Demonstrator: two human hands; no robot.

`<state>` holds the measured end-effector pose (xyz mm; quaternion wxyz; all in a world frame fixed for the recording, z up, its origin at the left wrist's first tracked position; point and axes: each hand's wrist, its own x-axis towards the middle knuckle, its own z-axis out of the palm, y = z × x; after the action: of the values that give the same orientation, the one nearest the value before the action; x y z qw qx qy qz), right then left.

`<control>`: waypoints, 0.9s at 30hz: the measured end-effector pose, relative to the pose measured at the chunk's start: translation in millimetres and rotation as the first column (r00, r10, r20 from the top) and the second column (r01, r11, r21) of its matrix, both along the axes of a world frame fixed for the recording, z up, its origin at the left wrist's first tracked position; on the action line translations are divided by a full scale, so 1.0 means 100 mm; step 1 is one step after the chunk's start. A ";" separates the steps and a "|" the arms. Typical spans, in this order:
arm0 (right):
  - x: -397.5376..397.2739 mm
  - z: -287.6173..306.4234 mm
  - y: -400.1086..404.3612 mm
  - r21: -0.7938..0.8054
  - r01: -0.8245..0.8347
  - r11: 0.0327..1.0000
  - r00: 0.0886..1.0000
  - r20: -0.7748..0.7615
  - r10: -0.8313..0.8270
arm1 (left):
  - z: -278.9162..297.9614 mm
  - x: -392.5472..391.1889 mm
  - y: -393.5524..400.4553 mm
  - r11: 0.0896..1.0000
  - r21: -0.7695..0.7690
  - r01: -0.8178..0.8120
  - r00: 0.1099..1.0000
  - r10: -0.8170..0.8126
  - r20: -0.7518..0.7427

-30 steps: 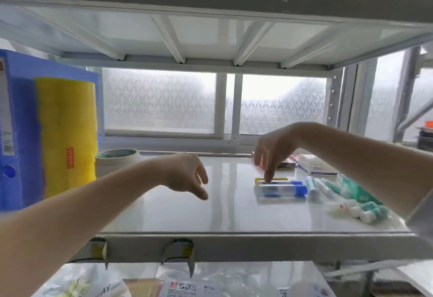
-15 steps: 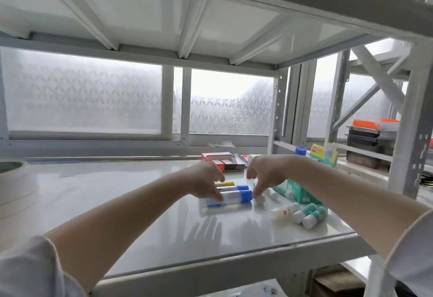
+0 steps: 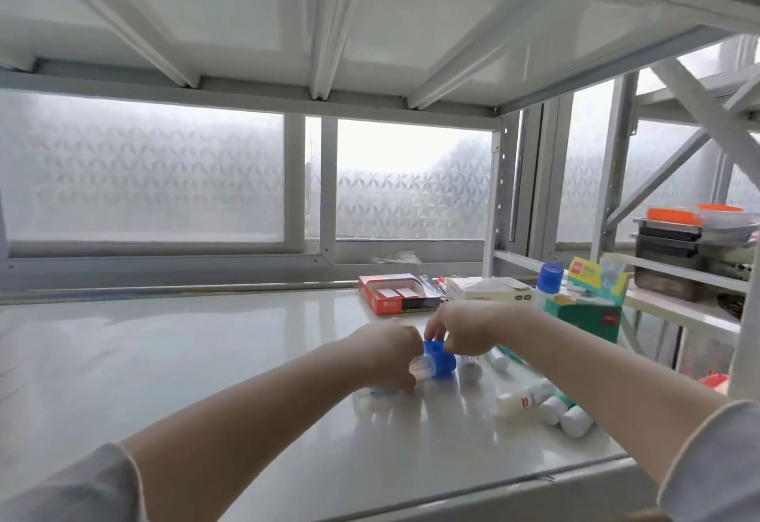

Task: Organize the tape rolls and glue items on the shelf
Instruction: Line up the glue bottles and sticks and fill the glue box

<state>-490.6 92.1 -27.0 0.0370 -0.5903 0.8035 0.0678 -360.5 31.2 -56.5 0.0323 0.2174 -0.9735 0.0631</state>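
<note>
Both hands meet over a pair of blue-capped glue sticks (image 3: 438,365) lying on the white shelf (image 3: 205,357). My left hand (image 3: 388,350) presses down on the sticks' white bodies, fingers curled around them. My right hand (image 3: 469,332) pinches the blue caps from above. Several more glue sticks with white caps (image 3: 547,404) lie loose to the right, near the shelf's front edge. One small stick (image 3: 470,371) rests just right of the blue caps.
At the back stand a red open box (image 3: 395,295), a white box (image 3: 489,289), and a green carton (image 3: 592,307) with a blue-capped bottle (image 3: 550,276). A shelf post (image 3: 497,200) rises behind them. Stacked containers (image 3: 691,241) sit on the neighbouring rack.
The view has swung right, dropping the tape roll and folders out of frame. My left hand came over and closed on the blue-capped sticks; my right hand shifted onto their caps.
</note>
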 end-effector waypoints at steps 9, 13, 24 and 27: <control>0.03 -0.04 -0.07 -0.009 -0.014 1.000 0.995 0.101 0.015 | 0.07 0.29 -0.01 0.997 0.074 0.017 0.995 -0.025 0.101; 0.09 -0.03 -0.11 -0.006 -0.050 0.999 0.996 0.069 0.050 | 0.21 0.65 -0.11 0.965 0.261 -0.026 0.995 0.051 -0.088; 0.75 0.51 -0.22 -0.347 -0.137 0.928 0.887 0.375 0.271 | 0.69 1.86 -0.55 0.765 0.643 0.033 0.857 0.310 -0.413; 1.11 0.52 -0.34 -0.390 -0.184 0.902 0.857 0.386 0.342 | 0.73 2.12 -0.63 0.768 0.640 -0.024 0.841 0.362 -0.403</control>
<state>-380.0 57.9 25.5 0.1078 -0.6930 0.6831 -0.2039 -148.2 -31.3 16.1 0.2067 0.3271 -0.8681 -0.3110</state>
